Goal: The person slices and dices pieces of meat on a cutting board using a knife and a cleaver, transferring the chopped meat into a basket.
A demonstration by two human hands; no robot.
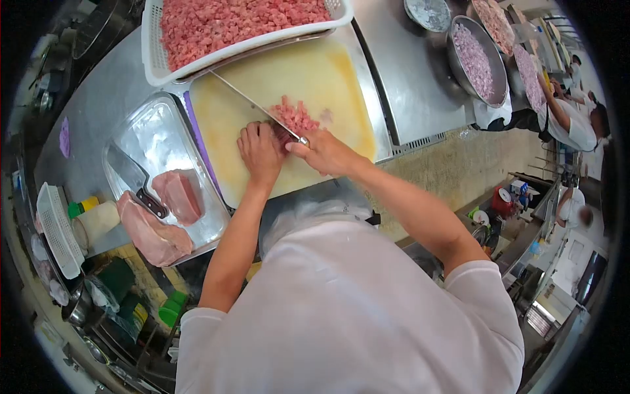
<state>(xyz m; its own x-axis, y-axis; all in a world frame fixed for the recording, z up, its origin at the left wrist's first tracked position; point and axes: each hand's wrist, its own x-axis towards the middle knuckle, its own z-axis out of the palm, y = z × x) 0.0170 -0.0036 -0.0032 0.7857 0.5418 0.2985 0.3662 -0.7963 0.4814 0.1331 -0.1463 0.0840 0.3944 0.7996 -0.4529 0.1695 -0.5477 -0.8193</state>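
My right hand (323, 152) is closed round the handle of a long knife (246, 98), whose blade points up and left over the yellowish cutting board (230, 157). Beside the blade, my left hand (260, 150) presses with curled fingers on a piece of meat (282, 134), mostly hidden between the hand and the knife. Diced pink meat (296, 115) lies in a small pile just right of the blade. Above the board, a white perforated basket (154, 52) is full of diced meat.
Left of the board, a metal tray (154, 115) holds a cleaver (127, 164) and large raw meat pieces (147, 230). Steel bowls (453, 49) of chopped food stand at the upper right. Several people in white work at the far right. An empty white basket (58, 230) sits far left.
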